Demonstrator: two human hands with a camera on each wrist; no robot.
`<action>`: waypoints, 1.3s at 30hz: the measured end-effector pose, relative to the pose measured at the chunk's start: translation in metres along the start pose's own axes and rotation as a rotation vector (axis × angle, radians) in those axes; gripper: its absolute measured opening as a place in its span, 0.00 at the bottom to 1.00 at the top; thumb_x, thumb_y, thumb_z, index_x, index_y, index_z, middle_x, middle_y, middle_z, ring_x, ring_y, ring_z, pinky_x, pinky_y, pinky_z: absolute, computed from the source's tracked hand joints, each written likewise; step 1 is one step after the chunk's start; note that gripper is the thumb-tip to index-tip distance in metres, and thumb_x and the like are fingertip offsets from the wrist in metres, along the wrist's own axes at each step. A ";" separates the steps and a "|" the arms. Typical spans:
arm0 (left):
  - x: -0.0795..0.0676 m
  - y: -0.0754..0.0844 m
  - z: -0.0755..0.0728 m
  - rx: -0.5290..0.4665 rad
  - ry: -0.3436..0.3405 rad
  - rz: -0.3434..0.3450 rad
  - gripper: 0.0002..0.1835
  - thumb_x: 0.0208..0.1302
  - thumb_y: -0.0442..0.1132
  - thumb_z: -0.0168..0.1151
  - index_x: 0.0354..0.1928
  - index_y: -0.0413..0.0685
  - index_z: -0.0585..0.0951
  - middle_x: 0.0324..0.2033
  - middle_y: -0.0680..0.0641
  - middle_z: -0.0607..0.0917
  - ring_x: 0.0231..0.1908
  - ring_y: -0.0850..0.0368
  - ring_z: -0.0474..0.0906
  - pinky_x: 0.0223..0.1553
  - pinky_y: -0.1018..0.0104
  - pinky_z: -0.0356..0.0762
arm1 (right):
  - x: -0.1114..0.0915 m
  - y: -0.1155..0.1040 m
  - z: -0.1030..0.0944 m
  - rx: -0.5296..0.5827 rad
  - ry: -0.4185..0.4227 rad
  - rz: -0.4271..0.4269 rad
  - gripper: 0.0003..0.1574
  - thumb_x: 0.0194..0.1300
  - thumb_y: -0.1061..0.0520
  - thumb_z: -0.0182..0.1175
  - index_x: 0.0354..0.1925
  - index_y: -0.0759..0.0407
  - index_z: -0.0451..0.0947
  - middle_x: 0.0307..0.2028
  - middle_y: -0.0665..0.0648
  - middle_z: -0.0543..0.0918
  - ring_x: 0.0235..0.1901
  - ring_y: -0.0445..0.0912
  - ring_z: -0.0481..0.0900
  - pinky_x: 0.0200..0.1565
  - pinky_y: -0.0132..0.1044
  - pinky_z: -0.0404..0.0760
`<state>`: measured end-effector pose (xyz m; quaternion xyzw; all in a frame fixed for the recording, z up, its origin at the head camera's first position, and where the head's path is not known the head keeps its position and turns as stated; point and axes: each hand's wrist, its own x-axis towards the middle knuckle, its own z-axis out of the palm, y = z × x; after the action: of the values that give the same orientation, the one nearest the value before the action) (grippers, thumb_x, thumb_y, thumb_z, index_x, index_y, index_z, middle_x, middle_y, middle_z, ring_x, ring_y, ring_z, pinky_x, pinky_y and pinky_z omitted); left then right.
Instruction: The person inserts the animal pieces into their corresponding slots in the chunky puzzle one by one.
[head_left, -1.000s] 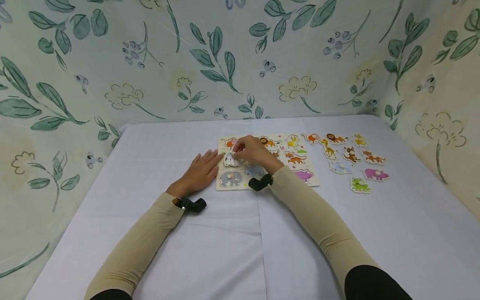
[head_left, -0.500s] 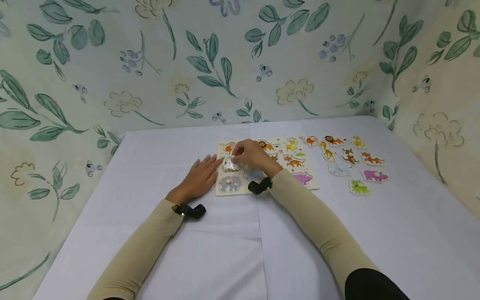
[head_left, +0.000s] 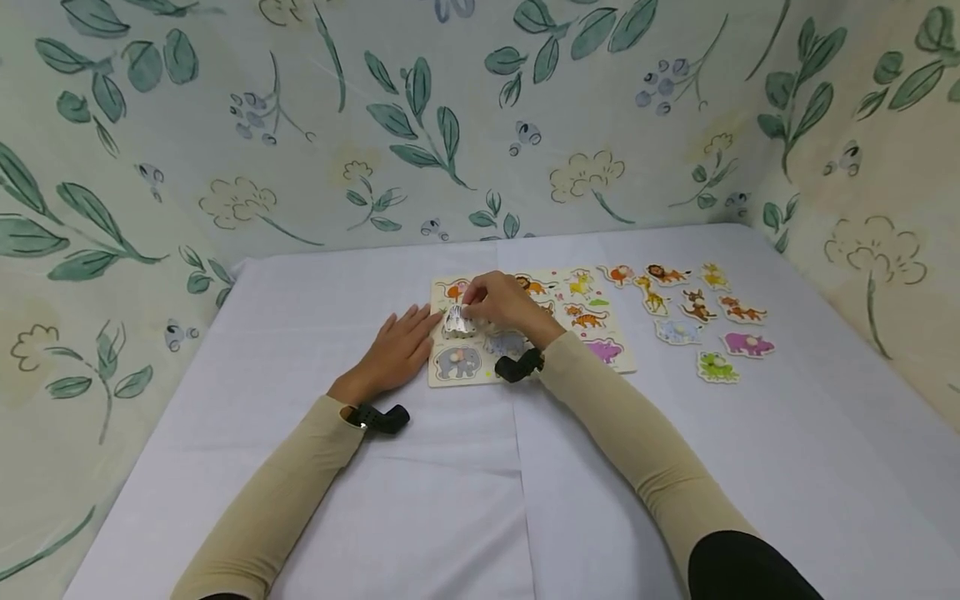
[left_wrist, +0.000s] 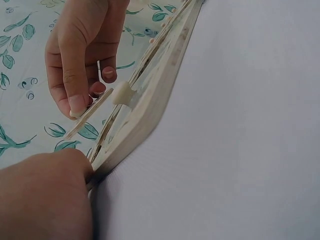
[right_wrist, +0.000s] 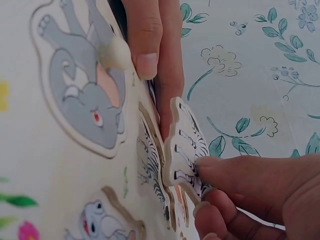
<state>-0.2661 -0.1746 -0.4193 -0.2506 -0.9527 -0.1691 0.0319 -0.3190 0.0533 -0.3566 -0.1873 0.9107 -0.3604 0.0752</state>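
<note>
My right hand [head_left: 506,308] pinches a zebra puzzle piece [head_left: 458,323] by its edge, thumb on the printed face. In the right wrist view, the tilted zebra piece [right_wrist: 185,145] stands just off the zebra-shaped recess [right_wrist: 150,165] of the wooden puzzle board [right_wrist: 30,155]. My left hand [head_left: 393,352] lies with fingers straight, fingertips at the board's left edge. An elephant piece [right_wrist: 85,95] with a pale knob [right_wrist: 116,54] sits in its recess below. The left wrist view shows the board edge-on, my right hand [left_wrist: 85,55] holding the piece [left_wrist: 89,115] over it.
Several loose animal pieces lie right of the board, among them a lion [head_left: 667,274], a giraffe [head_left: 651,297], a tiger [head_left: 742,310], a purple hippo [head_left: 748,345] and a green animal [head_left: 717,367]. A leaf-patterned cloth [head_left: 300,167] hangs behind the white table [head_left: 435,517].
The zebra piece has tilted in my right hand, and its face now catches the light. My left hand stays at the board's edge; the head view has shifted slightly.
</note>
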 end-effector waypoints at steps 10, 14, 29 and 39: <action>-0.001 0.002 -0.004 -0.009 -0.020 -0.019 0.28 0.77 0.47 0.37 0.75 0.52 0.57 0.74 0.45 0.55 0.74 0.46 0.44 0.70 0.41 0.37 | -0.002 -0.005 0.004 0.011 -0.003 -0.001 0.06 0.60 0.54 0.68 0.33 0.53 0.80 0.34 0.52 0.80 0.37 0.47 0.74 0.42 0.39 0.73; -0.001 0.002 -0.002 -0.008 -0.030 -0.027 0.28 0.77 0.48 0.37 0.75 0.53 0.57 0.74 0.45 0.54 0.74 0.46 0.43 0.70 0.41 0.37 | -0.003 -0.006 0.006 -0.002 -0.008 0.003 0.07 0.59 0.53 0.69 0.33 0.52 0.81 0.34 0.52 0.80 0.38 0.47 0.74 0.44 0.39 0.73; -0.003 0.000 0.001 -0.008 -0.001 -0.012 0.28 0.76 0.48 0.37 0.75 0.53 0.58 0.74 0.46 0.55 0.74 0.47 0.44 0.70 0.42 0.37 | -0.005 -0.002 0.006 -0.010 0.016 -0.004 0.06 0.60 0.53 0.68 0.33 0.52 0.80 0.32 0.51 0.81 0.34 0.46 0.75 0.39 0.37 0.73; 0.001 -0.002 -0.001 0.002 -0.019 -0.023 0.28 0.77 0.50 0.36 0.75 0.53 0.56 0.74 0.47 0.53 0.74 0.48 0.42 0.71 0.44 0.35 | 0.001 -0.002 0.010 -0.012 0.013 -0.053 0.06 0.60 0.53 0.68 0.33 0.53 0.80 0.32 0.51 0.81 0.33 0.45 0.75 0.38 0.37 0.73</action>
<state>-0.2678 -0.1760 -0.4186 -0.2411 -0.9560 -0.1659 0.0211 -0.3165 0.0460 -0.3625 -0.2092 0.9080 -0.3582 0.0586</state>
